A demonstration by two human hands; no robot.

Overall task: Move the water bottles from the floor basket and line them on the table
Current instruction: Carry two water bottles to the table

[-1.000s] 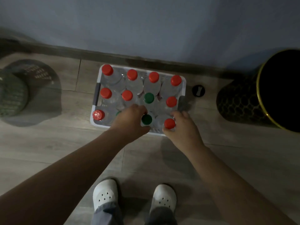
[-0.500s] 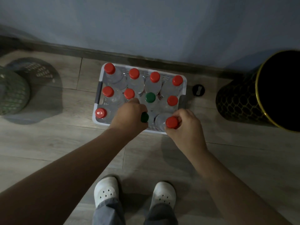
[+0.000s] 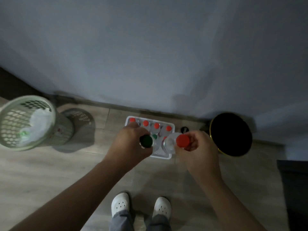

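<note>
A white floor basket (image 3: 162, 156) stands against the wall, with several clear water bottles upright inside, most with red caps (image 3: 156, 125) and one with a green cap (image 3: 154, 136). My left hand (image 3: 129, 144) grips a green-capped bottle (image 3: 146, 140) lifted above the basket. My right hand (image 3: 198, 148) grips a red-capped bottle (image 3: 180, 141), also raised over the basket's right side. Both bottles' bodies are mostly hidden under the hands.
A pale green perforated bin (image 3: 25, 122) stands to the left. On the right is a black bin with a gold rim (image 3: 230, 134). A small black object (image 3: 184, 129) lies by the baseboard. A dark edge (image 3: 295, 189) shows at far right. White shoes (image 3: 141, 205) stand below.
Both hands have risen with their bottles, lifting them out of the basket. The view has pulled back and up, so the basket looks smaller and more wall shows.
</note>
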